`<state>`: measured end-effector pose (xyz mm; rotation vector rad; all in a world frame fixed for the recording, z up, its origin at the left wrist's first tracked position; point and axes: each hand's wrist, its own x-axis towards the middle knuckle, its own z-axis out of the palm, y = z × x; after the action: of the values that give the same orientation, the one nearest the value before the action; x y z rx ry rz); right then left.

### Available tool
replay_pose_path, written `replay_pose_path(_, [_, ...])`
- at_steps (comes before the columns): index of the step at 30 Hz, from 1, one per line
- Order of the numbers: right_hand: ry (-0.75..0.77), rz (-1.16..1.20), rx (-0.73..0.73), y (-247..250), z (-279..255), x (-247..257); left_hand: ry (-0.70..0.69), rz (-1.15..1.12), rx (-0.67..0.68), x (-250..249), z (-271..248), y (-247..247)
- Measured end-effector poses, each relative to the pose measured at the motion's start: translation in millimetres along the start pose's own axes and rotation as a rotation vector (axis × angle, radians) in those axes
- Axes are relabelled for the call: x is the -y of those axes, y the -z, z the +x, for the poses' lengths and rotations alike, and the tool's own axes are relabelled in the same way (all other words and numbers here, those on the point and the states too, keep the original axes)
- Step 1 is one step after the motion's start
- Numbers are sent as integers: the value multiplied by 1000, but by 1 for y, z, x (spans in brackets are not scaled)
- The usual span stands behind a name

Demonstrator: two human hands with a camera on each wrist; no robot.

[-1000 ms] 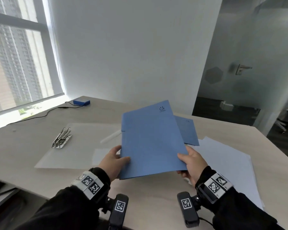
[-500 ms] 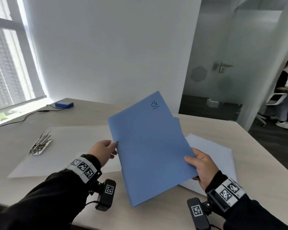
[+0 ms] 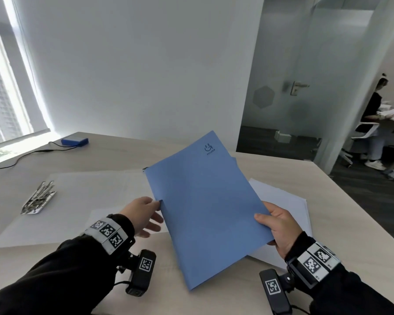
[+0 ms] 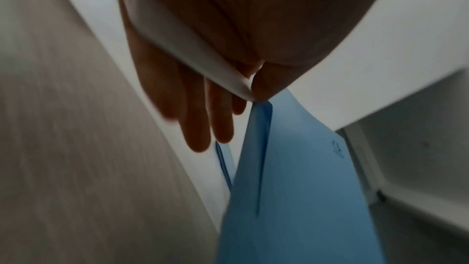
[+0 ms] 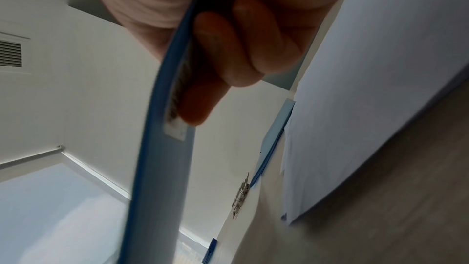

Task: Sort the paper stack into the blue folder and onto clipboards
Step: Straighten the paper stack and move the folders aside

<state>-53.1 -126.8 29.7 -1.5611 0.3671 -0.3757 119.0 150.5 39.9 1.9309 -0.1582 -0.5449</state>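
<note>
Item: blue folder [image 3: 205,208]. Held closed and tilted above the desk [image 3: 282,178], between the two hands, logo corner pointing away.

Right hand [image 3: 280,228]: grasping the folder's right edge, thumb on the cover, fingers [image 5: 228,47] curled behind it.

Left hand [image 3: 141,214]: at the folder's left edge, thumb tip touching a small notch there; remaining fingers [image 4: 200,119] straight and spread beneath, gripping nothing. Reads as feeling for the cover's free edge, not as a hold.

Paper stack [image 3: 282,201]: flat on the desk, below and beyond the right hand, partly hidden by the folder.

Clipboard [image 3: 62,201]: pale sheet with a metal clip [image 3: 38,198], flat on the desk beyond the left hand. Second blue piece behind the held folder; too little showing to identify.

Step in hand, as judged: opening the folder, ahead of any filing. No sheets visible inside.

Next move, as judged: cover to be parted with the left thumb while the right hand steadies the back; then the folder laid open beside the stack, freeing a hand for the sheets.
</note>
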Motion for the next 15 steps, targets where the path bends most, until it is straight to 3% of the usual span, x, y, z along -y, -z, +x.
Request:
replay_pose_path(2, [-9,1,7,-4,-1,0,29,-336,58,0,-5,-9])
replay_pose_path(5, [-19,27,14,-13,-1,-3,35,-602,3,7,0,-20])
replay_pose_path(15, [-73,-131,117,-26,2,-5,-28,-827,-88,16,10,-35])
